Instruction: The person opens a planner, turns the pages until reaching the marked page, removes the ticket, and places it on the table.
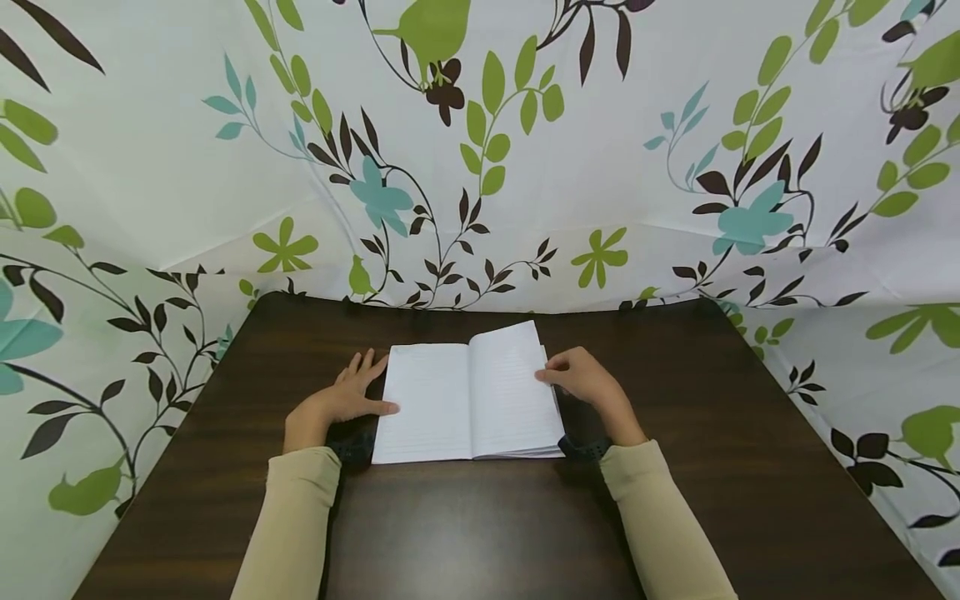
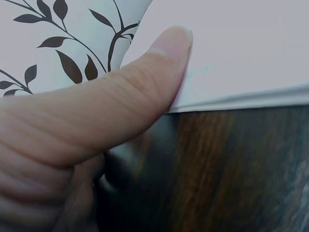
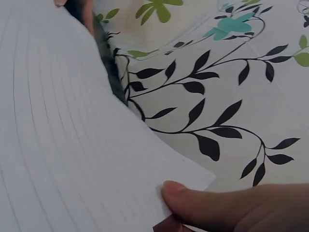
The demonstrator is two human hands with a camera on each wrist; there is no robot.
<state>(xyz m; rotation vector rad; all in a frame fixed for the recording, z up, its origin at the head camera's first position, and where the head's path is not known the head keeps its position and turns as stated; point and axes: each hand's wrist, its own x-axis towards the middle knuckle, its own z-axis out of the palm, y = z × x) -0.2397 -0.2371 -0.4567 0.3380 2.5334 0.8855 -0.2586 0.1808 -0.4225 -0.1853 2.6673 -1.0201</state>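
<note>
An open notebook (image 1: 429,404) with lined white pages lies on the dark wooden table. My left hand (image 1: 347,396) is at its left edge, fingers spread on the table and the thumb laid on the left page. In the left wrist view that thumb (image 2: 159,63) presses near the page's edge. My right hand (image 1: 588,382) pinches the outer edge of a right-hand page (image 1: 506,375), which is lifted and slightly curved. The right wrist view shows the thumb (image 3: 193,200) on the lined sheet (image 3: 87,125) close to its corner, with the fingers mostly hidden behind it.
The dark wooden table (image 1: 487,533) reaches out around the notebook on every side. Behind and beside it hangs a white cloth (image 1: 525,167) printed with green, blue and dark leaves. A dark band (image 1: 585,447) sits at the right wrist.
</note>
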